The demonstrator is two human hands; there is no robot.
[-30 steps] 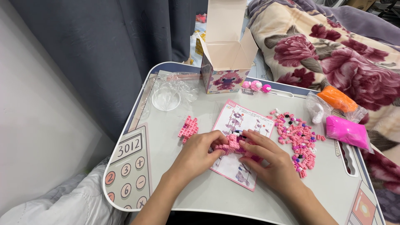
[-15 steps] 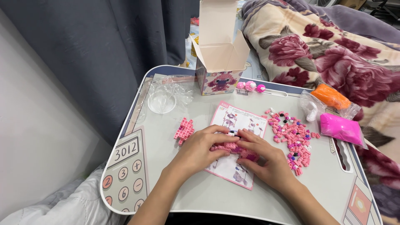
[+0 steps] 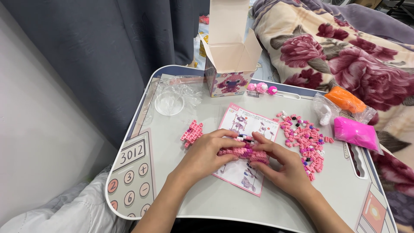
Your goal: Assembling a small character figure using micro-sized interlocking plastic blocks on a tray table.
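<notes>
Holding a bumpy pink block model [image 3: 243, 152] over a paper sheet [image 3: 246, 151], the left hand [image 3: 207, 153] and right hand [image 3: 286, 166] pinched it with curled fingers.

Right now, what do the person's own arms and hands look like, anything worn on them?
Both arms are bare as far as the view shows: no sleeves reach the forearms or wrists. The left hand and right hand wear no gloves, and no rings, watch or bracelets are visible. Fingernails look short, with no polish that can be made out. No markings show.
</notes>
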